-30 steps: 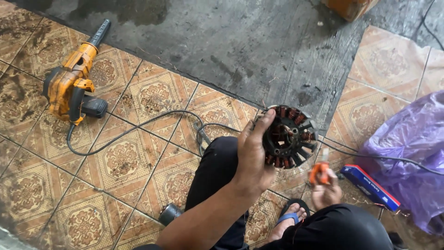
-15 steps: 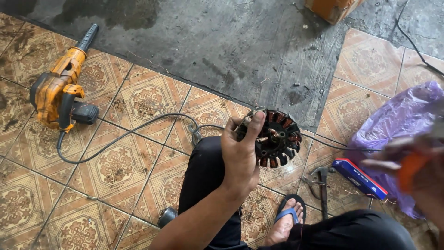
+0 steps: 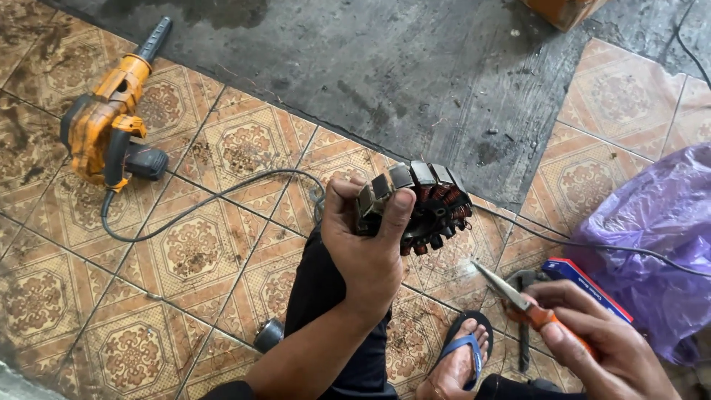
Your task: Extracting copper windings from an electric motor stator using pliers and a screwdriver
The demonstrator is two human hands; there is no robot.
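The left hand (image 3: pixel 366 255) is closed around a stator (image 3: pixel 426 207), thumb over its rim. Just right and below, the right hand (image 3: pixel 603 344) grips pliers (image 3: pixel 518 300).

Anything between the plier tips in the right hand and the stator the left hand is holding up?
Nothing visible. The left hand grips the stator by its rim; the pliers in the right hand point up at it across open air, with only floor tiles behind.

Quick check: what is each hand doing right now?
Left hand: closed around the stator.
Right hand: closed on orange-handled pliers, tips toward the stator.
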